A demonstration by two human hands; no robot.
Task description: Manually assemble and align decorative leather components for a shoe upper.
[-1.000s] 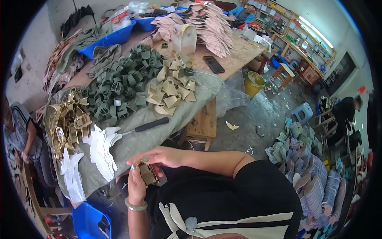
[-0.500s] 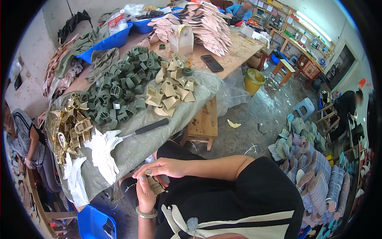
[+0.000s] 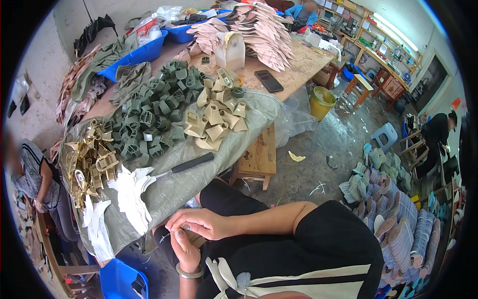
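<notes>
In front of my lap my left hand [image 3: 185, 253], a bangle at its wrist, is closed around a small gold shoe heel [image 3: 197, 240]. My right hand [image 3: 201, 223] lies over it from above, its fingers curled down against the heel and my left fingertips. Only a narrow part of the heel shows below the right palm. Nearest to the hands on the cloth-covered table are a stack of white strips [image 3: 133, 197] and a black-handled tool [image 3: 191, 163]. A few more white strips [image 3: 97, 224] hang over the table edge.
Piles of gold heels [image 3: 89, 167], dark green heels [image 3: 149, 112] and beige heels [image 3: 216, 117] cover the table. Behind them stand a white container [image 3: 230, 52], a phone [image 3: 269, 80] and blue tubs [image 3: 139, 55]. A blue bin [image 3: 119, 279] sits below; a wooden stool [image 3: 256, 154] stands beyond.
My right hand's fingers have curled down further over the heel, hiding more of it. Both hands remain together by my lap. The view has shifted slightly.
</notes>
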